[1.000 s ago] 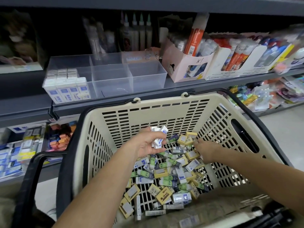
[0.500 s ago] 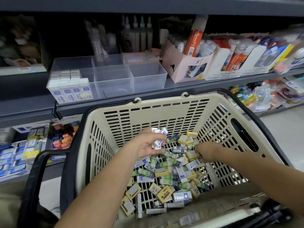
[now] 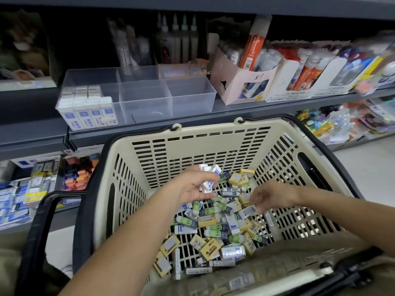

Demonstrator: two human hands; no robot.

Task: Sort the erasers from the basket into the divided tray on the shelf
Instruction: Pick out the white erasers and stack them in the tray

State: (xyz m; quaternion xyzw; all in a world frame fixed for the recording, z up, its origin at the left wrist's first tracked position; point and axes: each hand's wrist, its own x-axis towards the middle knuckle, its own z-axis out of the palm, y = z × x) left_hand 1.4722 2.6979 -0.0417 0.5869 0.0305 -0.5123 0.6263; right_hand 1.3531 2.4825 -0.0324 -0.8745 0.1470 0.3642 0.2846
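A cream plastic basket (image 3: 205,144) holds a heap of loose erasers (image 3: 220,227): yellow, green-and-white and white-and-blue ones. My left hand (image 3: 192,185) is inside the basket, above the heap, and grips a small bundle of white-and-blue erasers (image 3: 208,177). My right hand (image 3: 270,196) hovers blurred over the right side of the heap with curled fingers; whether it holds anything I cannot tell. The clear divided tray (image 3: 171,97) stands on the grey shelf above. Its left compartment is filled with rows of white-and-blue erasers (image 3: 87,110); the other compartments look empty.
A pink cardboard box (image 3: 237,84) of stationery stands right of the tray, with more display boxes (image 3: 310,77) beyond it. Glue bottles (image 3: 179,39) stand behind the tray. The basket's black handle (image 3: 40,227) hangs at the left. A lower shelf (image 3: 38,184) holds more packets.
My right hand has lifted slightly off the heap and pulled back to the right. My left hand keeps its bundle in about the same place. The camera has shifted a little.
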